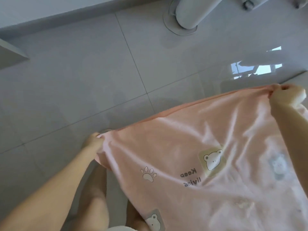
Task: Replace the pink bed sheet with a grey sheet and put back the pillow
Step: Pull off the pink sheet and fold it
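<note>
A person holds a pink bed sheet [191,139] spread between both hands above a grey tiled floor [83,80], seen from a head-worn camera looking down. The left hand [94,141], at about 7 o'clock in the frame, has its fingers curled tight round a bunched part of the sheet's upper edge. The right hand [286,95], at about 3 o'clock, is closed in a fist on the same edge farther along. That edge runs taut between the two hands, rising from lower left to upper right, and the rest of the cloth hangs down and fills the frame from 3 to 6 o'clock.

The fabric carries a printed bear patch [212,160], a paw print [148,175] and the lettering "Keep living" [190,176], which reads upside down from this angle. More bear motifs show faintly near the right and bottom edges.

The person's bare legs [98,202] appear at 6 o'clock, partly behind the sheet. At 12 o'clock a white post [186,12] stands on a round base, with a caster [248,4] at 1 o'clock. A grey skirting board [58,18] crosses the top left, and a bright window reflection [256,69] gleams on the tiles at 2 o'clock.
</note>
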Demonstrator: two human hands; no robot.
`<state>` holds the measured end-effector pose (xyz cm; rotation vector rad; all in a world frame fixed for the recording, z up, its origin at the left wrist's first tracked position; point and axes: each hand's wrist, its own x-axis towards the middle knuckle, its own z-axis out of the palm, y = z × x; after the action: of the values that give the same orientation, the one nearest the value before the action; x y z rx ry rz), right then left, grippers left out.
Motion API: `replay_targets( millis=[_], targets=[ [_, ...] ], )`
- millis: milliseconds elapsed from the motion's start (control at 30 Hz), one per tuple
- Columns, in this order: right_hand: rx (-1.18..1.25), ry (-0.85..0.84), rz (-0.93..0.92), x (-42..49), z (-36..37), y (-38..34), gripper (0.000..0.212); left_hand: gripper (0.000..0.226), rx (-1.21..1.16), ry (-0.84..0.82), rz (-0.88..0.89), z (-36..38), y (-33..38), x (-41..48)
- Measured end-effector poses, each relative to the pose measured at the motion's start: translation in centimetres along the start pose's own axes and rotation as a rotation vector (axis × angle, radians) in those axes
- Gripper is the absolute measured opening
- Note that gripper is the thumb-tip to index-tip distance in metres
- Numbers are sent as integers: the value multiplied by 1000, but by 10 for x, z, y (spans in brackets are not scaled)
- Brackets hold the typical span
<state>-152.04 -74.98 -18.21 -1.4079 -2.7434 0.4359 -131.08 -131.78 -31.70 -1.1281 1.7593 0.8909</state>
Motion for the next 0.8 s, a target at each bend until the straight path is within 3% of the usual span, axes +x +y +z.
replay_targets(
  millis=[100,133,333,500,633,800],
  targets=[
    [22,-106,34,-50,14,4,60,74,28,-116,57,24,9,11],
    [2,-146,28,-62,15,4,64,77,39,-112,79,26,15,7],
    [-74,-224,32,-110,0,30,50,47,97,-93,178,28,30,-8],
    [-65,-214,203,-138,-52,65,42,37,215,-124,258,7,50,-26],
    [-37,-180,348,-152,-99,88,41,32,291,-167,385,-2,97,-55],
    [51,-123,394,-149,-143,107,37,28,367,-195,549,17,188,-103]
  ],
)
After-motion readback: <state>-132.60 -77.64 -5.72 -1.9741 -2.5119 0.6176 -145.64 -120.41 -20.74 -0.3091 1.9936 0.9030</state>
